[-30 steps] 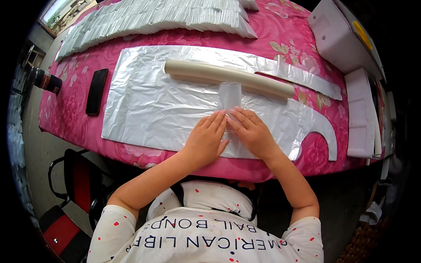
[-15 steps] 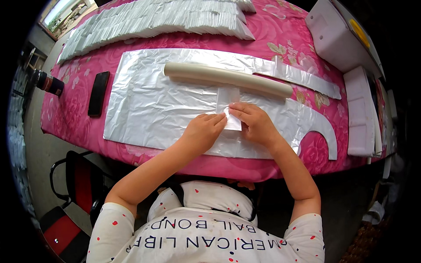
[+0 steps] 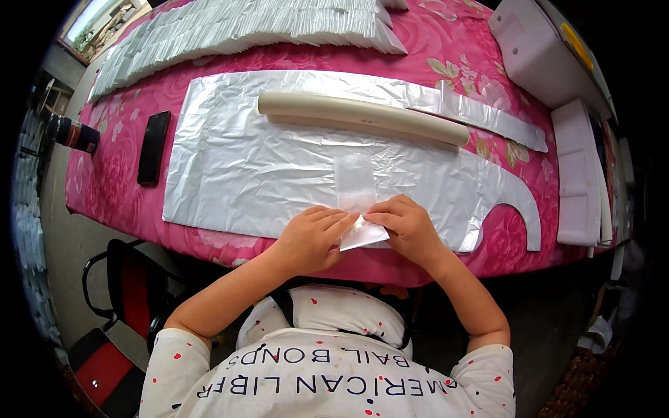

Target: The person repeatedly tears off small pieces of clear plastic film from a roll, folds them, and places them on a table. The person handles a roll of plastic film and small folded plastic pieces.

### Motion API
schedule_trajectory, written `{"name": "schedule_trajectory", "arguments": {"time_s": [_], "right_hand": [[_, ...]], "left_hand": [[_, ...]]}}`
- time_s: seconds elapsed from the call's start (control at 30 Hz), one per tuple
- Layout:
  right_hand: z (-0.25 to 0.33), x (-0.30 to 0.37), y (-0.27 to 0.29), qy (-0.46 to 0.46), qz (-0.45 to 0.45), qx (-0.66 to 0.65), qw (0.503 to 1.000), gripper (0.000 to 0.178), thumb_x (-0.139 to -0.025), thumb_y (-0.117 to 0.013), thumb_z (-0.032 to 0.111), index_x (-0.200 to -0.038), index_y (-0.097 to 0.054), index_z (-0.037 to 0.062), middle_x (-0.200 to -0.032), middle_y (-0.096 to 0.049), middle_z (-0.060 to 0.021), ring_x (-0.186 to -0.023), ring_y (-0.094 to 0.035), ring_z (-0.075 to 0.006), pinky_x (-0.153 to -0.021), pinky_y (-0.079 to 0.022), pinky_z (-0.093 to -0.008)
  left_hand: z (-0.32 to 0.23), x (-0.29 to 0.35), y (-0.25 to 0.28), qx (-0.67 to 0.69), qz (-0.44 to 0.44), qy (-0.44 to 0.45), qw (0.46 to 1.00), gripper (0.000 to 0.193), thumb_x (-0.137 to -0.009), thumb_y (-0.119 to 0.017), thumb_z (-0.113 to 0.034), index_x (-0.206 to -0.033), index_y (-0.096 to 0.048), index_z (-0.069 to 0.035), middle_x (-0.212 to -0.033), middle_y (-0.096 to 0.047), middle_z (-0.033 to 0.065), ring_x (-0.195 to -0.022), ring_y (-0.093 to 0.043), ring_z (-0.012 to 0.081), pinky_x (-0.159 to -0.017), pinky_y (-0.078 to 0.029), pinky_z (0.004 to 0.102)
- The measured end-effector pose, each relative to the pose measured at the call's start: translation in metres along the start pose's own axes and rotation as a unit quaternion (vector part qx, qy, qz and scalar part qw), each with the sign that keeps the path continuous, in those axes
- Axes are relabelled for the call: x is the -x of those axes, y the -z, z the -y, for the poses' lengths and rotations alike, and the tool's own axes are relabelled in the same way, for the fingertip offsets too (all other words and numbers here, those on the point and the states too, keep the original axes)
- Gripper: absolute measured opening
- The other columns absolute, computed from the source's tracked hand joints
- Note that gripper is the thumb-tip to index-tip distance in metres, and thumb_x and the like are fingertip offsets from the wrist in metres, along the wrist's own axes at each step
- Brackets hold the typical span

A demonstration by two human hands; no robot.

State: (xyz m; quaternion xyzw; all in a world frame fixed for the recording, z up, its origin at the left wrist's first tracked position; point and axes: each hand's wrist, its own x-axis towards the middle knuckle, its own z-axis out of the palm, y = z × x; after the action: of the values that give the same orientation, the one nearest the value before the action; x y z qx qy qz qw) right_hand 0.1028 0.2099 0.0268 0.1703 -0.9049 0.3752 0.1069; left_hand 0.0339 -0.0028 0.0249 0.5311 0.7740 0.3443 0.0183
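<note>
Head view showed both hands meeting at the near edge of the counter (image 3: pixel 111 181), each grip pinched narrow on one small clear plastic piece (image 3: pixel 362 235). The left hand (image 3: pixel 311 239) lay flat with its fingertips (image 3: pixel 346 219) pressed on the left edge of the piece, and the right hand (image 3: pixel 408 228) held the upper right edge between thumb and forefinger. The piece was thin, glossy and folded, its lower corner sticking out toward the person between the two hands.

Beneath it spread a large silver sheet (image 3: pixel 258 167), crinkled and reflective, with a curved cut-out at its right end. A narrow translucent strip (image 3: pixel 354 180) lay on the sheet just above the hands. Farther back a long cream tube (image 3: pixel 362 118), smooth and round, lay across the sheet, and a thin silver strip (image 3: pixel 488 115) ran beside its right end.

The cloth on the counter was pink with a flower pattern. To the left, well apart from the hands, a black phone (image 3: pixel 153 146) lay flat on bare cloth. Along the far edge sat rows of white folded packets (image 3: pixel 244 31), closely stacked. White foam blocks (image 3: pixel 578 174) lined the right edge. Open room remained on the sheet to either side of the hands.
</note>
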Motion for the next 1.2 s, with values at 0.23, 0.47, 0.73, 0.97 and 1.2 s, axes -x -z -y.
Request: {"name": "schedule_trajectory", "arguments": {"time_s": [0.23,0.47,0.73,0.97,1.2], "right_hand": [[0.004,-0.026,0.006,-0.275,0.020,-0.090,0.957,0.014,-0.081,-0.061,0.015,-0.081,-0.068,0.0031,-0.064,-0.062,-0.0101,-0.057,-0.058,-0.0242,-0.058,-0.046,-0.0317],[-0.003,-0.058,0.014,-0.421,0.116,-0.133,0.890,0.031,-0.085,-0.061,0.026,-0.068,-0.064,-0.0003,-0.055,-0.058,-0.0038,-0.047,-0.055,-0.0088,-0.047,-0.043,-0.0252],[-0.008,-0.064,0.014,-0.446,0.152,-0.117,0.874,0.031,-0.083,-0.062,0.028,-0.070,-0.065,-0.0007,-0.055,-0.059,-0.0046,-0.050,-0.059,-0.0102,-0.048,-0.045,-0.0255],[-0.002,-0.067,0.013,-0.452,0.152,-0.083,0.875,0.030,-0.083,-0.062,0.027,-0.071,-0.066,0.0002,-0.056,-0.060,-0.0061,-0.051,-0.058,-0.0118,-0.050,-0.046,-0.0271],[-0.008,-0.060,0.006,-0.401,0.141,-0.040,0.904,0.028,-0.078,-0.060,0.030,-0.072,-0.069,0.0039,-0.054,-0.060,-0.0099,-0.052,-0.059,-0.0217,-0.055,-0.047,-0.0339]], "left_hand": [[-0.004,-0.018,0.003,0.128,-0.019,0.267,0.955,0.047,-0.080,-0.063,-0.008,-0.122,-0.048,0.006,-0.077,-0.067,0.0142,-0.067,-0.065,0.0269,-0.066,-0.050,0.0323],[0.012,-0.034,0.004,0.178,-0.027,0.367,0.913,0.069,-0.080,-0.065,-0.012,-0.134,-0.030,0.011,-0.075,-0.067,0.0141,-0.063,-0.063,0.0139,-0.063,-0.049,0.0248],[0.010,-0.035,0.013,0.199,0.009,0.401,0.894,0.073,-0.078,-0.068,-0.015,-0.136,-0.030,0.006,-0.084,-0.065,0.0122,-0.065,-0.061,0.0115,-0.061,-0.049,0.0242],[0.013,-0.025,-0.001,-0.074,-0.072,0.113,0.988,0.067,-0.079,-0.065,-0.020,-0.134,-0.034,0.004,-0.129,-0.044,0.0223,-0.114,-0.048,0.0333,-0.092,-0.042,0.0395],[0.007,-0.039,-0.031,-0.152,0.019,0.121,0.981,0.088,-0.080,-0.056,-0.049,-0.135,-0.024,0.012,-0.142,-0.023,0.0285,-0.136,-0.016,0.0391,-0.110,-0.013,0.0490]]}}
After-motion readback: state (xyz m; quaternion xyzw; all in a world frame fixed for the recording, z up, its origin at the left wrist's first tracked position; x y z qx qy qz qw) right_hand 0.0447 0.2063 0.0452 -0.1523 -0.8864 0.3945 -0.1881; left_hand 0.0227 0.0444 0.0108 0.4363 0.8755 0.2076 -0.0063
